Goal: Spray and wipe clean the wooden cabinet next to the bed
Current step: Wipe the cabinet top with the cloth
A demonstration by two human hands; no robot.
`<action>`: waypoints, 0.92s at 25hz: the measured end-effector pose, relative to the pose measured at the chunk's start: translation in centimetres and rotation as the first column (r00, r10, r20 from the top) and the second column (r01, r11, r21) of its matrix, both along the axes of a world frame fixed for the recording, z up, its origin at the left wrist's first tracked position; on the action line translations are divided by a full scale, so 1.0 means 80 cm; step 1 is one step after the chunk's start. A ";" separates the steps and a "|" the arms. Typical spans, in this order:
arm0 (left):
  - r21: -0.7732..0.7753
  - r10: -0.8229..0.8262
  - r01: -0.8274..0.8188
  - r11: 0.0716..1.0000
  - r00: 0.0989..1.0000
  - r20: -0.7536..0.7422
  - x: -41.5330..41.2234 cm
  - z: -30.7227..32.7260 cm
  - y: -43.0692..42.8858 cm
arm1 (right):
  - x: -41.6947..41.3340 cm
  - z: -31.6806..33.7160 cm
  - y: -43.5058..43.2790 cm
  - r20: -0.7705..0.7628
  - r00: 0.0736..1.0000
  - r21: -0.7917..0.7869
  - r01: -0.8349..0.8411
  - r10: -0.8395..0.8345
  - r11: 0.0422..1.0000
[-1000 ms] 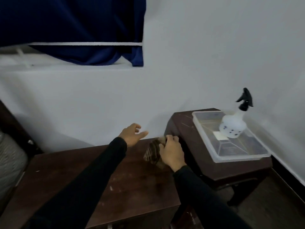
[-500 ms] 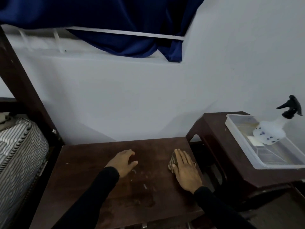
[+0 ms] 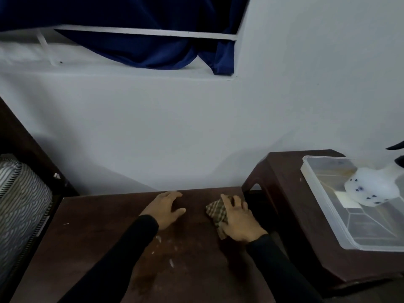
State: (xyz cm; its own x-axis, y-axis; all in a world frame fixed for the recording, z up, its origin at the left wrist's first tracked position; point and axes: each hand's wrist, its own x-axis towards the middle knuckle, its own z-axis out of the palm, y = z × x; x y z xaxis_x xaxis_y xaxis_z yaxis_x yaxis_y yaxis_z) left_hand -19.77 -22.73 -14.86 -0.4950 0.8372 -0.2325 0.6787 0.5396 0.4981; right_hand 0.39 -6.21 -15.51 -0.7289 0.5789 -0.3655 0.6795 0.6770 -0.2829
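Observation:
The dark wooden cabinet (image 3: pixel 91 241) fills the lower middle of the view, its top marked with pale flecks and a damp patch. My right hand (image 3: pixel 238 217) presses a checked cloth (image 3: pixel 215 211) onto the cabinet's far right corner. My left hand (image 3: pixel 165 207) rests flat on the top near the back edge, fingers spread, holding nothing. A white spray bottle (image 3: pixel 367 189) with a black trigger lies tilted in a clear plastic tray (image 3: pixel 371 243) at the right edge.
The tray sits on a dark wooden stool (image 3: pixel 290 206) right of the cabinet. A striped mattress (image 3: pixel 19 206) and a dark bed frame (image 3: pixel 26 149) stand at the left. A white wall rises behind, with a blue curtain (image 3: pixel 142 49) over a window ledge.
The view swung left, so the stool and bottle slid towards the right edge and the bed came in. My right hand with the cloth moved back along the cabinet's right side.

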 end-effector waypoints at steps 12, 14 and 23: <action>0.127 -0.184 0.151 0.980 0.930 0.318 0.064 0.014 0.113 | 0.011 -0.010 0.070 -0.482 0.873 -0.050 0.053 -0.071 0.997; 0.123 -0.168 0.121 0.985 0.836 0.523 0.056 0.022 0.106 | 0.003 0.005 0.068 -0.532 0.839 -0.074 0.089 -0.114 0.993; 0.592 -0.178 0.199 0.781 0.979 -0.094 0.055 0.086 0.094 | 0.013 0.157 0.046 -0.620 0.785 -0.004 -0.001 -0.001 1.000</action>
State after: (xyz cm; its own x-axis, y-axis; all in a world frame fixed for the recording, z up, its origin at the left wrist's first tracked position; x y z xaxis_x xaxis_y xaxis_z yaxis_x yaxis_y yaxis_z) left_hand -15.35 -15.21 -8.02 -0.3108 0.8812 0.3563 0.7558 0.0018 0.6548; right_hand 1.43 -2.49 -2.91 -0.7992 0.5785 0.1629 0.3569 0.6748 -0.6460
